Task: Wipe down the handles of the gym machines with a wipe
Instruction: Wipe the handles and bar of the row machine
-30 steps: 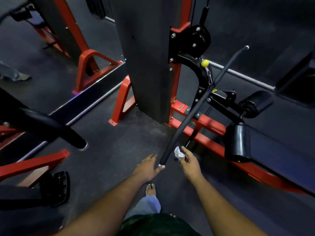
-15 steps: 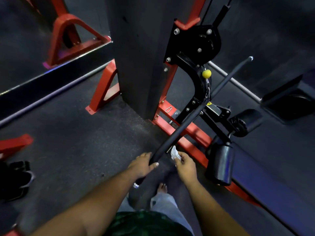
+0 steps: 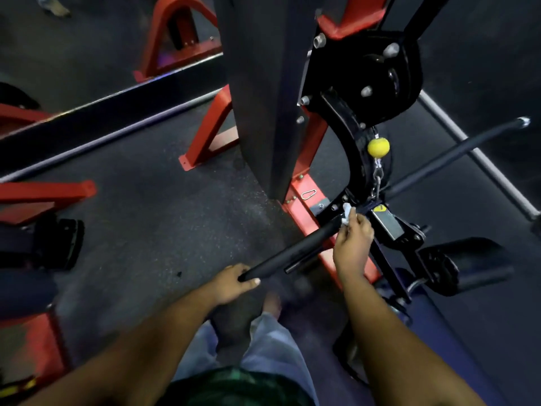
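A long black cable bar point(image 3: 295, 249) hangs by a chain from the red and black machine and slants from lower left to upper right. My left hand point(image 3: 232, 284) grips its near end. My right hand point(image 3: 352, 244) pinches a small white wipe point(image 3: 347, 213) against the bar close to its middle, just below the chain. The bar's far half point(image 3: 456, 150) runs off to the upper right, ending in a metal cap.
A yellow stopper ball point(image 3: 378, 147) sits on the cable above the chain. The dark weight-stack column point(image 3: 257, 98) stands behind the bar on a red frame point(image 3: 307, 212). Black roller pads point(image 3: 468, 265) lie at right. A black pedal point(image 3: 63, 243) sits at left.
My right hand has slid the wipe up the bar from near its end to its middle. My left hand has taken hold of the bar's near end. The view has moved closer.
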### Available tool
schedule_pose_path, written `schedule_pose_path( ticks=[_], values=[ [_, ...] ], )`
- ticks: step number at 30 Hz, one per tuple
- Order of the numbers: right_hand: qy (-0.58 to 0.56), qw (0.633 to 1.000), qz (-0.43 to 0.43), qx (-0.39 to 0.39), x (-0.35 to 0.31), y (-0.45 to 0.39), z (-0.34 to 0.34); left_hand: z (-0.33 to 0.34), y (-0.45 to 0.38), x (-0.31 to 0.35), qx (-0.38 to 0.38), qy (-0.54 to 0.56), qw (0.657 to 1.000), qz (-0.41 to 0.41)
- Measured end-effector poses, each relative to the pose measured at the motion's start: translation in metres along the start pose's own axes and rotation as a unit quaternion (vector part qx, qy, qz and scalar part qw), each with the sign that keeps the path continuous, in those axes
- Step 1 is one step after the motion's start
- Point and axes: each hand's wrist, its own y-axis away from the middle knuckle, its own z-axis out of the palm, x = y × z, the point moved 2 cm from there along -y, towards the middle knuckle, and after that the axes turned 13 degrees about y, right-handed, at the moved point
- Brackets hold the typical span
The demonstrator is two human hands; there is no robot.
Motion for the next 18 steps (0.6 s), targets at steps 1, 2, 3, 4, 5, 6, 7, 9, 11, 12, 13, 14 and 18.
schedule_pose_path(
  ticks=[1,2,3,4,5,6,7,9,11,12,13,14,18],
  values=[
    [0.019,0.999,-0.025,-0.02,0.001,-0.005,0.004,0.001,-0.001,0.003,-0.004,-0.012,1.0,-0.004],
    [0.046,0.996,-0.057,-0.04,0.0,-0.005,0.009,0.0,0.0,0.007,-0.007,-0.029,1.0,-0.005],
    [0.075,0.991,-0.092,-0.062,-0.002,0.001,0.014,0.0,0.001,0.01,-0.006,-0.049,0.999,-0.001],
    [0.097,0.983,-0.13,-0.083,-0.005,0.01,0.019,-0.001,0.003,0.012,-0.004,-0.063,0.998,0.001],
    [0.108,0.975,-0.166,-0.105,-0.008,0.022,0.023,-0.001,0.006,0.013,-0.005,-0.067,0.998,0.003],
    [0.107,0.966,-0.202,-0.122,-0.013,0.035,0.025,-0.002,0.01,0.016,-0.007,-0.062,0.998,0.008],
    [0.101,0.957,-0.236,-0.133,-0.017,0.047,0.025,-0.002,0.013,0.016,-0.011,-0.046,0.999,0.005],
    [0.095,0.937,-0.308,-0.132,-0.017,0.057,0.022,-0.002,0.02,0.017,-0.012,-0.02,1.0,0.002],
    [0.131,0.916,-0.358,-0.124,-0.004,0.039,0.016,-0.005,0.025,0.018,0.011,-0.033,0.999,0.005],
    [0.156,0.916,-0.349,-0.122,0.005,0.022,0.014,-0.006,0.027,0.019,0.025,-0.05,0.998,0.01],
    [0.174,0.926,-0.312,-0.122,0.015,0.004,0.012,-0.008,0.028,0.023,0.041,-0.072,0.996,0.019],
    [0.176,0.941,-0.264,-0.119,0.023,-0.014,0.009,-0.009,0.03,0.026,0.058,-0.096,0.993,0.026],
    [0.104,0.98,-0.136,-0.1,0.014,-0.018,0.006,-0.013,0.039,0.042,0.107,-0.155,0.981,0.05]
  ],
)
